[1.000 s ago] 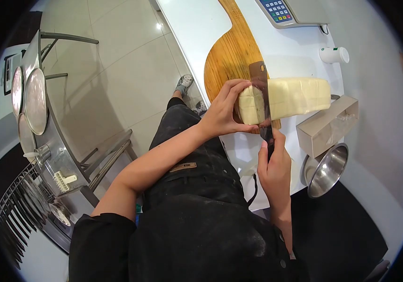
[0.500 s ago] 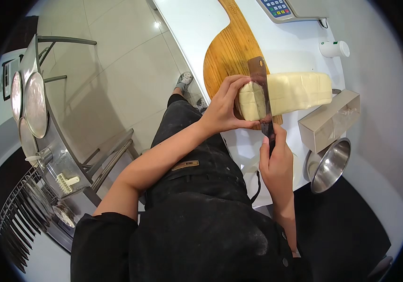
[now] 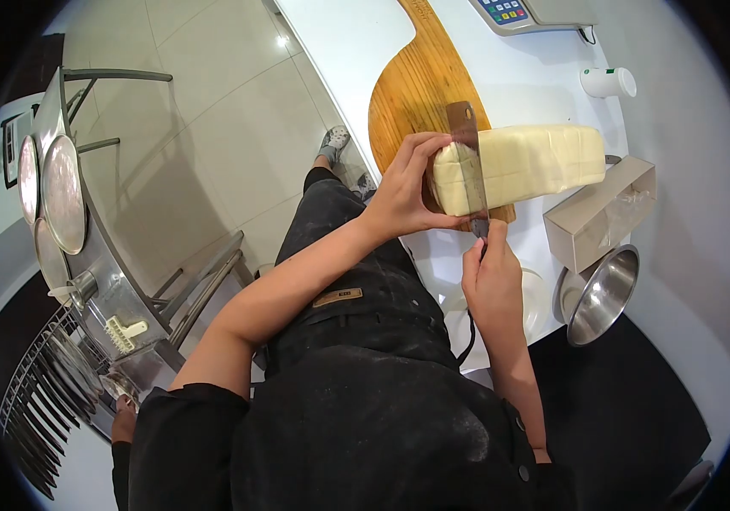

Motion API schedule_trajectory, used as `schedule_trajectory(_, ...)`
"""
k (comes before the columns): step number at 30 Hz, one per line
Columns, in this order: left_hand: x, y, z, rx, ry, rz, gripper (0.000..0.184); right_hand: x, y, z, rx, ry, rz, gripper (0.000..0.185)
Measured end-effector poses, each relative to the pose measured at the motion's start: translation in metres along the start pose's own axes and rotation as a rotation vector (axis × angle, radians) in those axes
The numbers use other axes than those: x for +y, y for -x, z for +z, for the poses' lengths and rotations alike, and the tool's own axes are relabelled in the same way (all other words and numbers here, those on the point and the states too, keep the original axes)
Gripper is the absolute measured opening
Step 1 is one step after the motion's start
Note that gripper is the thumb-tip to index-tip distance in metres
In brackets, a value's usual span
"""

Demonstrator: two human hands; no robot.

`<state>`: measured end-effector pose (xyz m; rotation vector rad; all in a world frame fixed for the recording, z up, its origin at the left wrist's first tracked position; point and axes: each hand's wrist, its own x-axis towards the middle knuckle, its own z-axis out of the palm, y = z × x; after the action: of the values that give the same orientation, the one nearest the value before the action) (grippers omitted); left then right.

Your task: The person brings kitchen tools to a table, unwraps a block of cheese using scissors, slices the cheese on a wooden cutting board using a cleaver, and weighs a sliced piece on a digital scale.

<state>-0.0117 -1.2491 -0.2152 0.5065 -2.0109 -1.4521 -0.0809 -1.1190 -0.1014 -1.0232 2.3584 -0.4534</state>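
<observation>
A long pale yellow block (image 3: pixel 544 160) lies with its left end on a round wooden board (image 3: pixel 425 89) and extends past the board's right side. My left hand (image 3: pixel 408 187) grips that end, thumb on the near side and fingers on the far side. In my right hand (image 3: pixel 494 277) is the handle of a broad-bladed knife (image 3: pixel 465 123). The blade lies across the block, just right of my left hand. How deep it sits in the block I cannot tell.
On the white table (image 3: pixel 527 85) are a scale (image 3: pixel 544 15), a white bottle (image 3: pixel 608 83), an open carton (image 3: pixel 599 213) and a steel bowl (image 3: pixel 603 295). At left, a metal stand holds round pans (image 3: pixel 64 194). Another person's hand (image 3: pixel 124 417) shows at lower left.
The knife has shifted slightly left and toward the far side with my right hand. Another person's hand has appeared at the lower left. My left hand keeps its grip.
</observation>
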Motion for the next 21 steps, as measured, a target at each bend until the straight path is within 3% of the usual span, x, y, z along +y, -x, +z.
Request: schedule_trajectory(21,-0.006,-0.007,-0.005,-0.071,-0.079,0.014,0.097,0.018,-0.01,0.039,0.1,0.026,0.041,0.012)
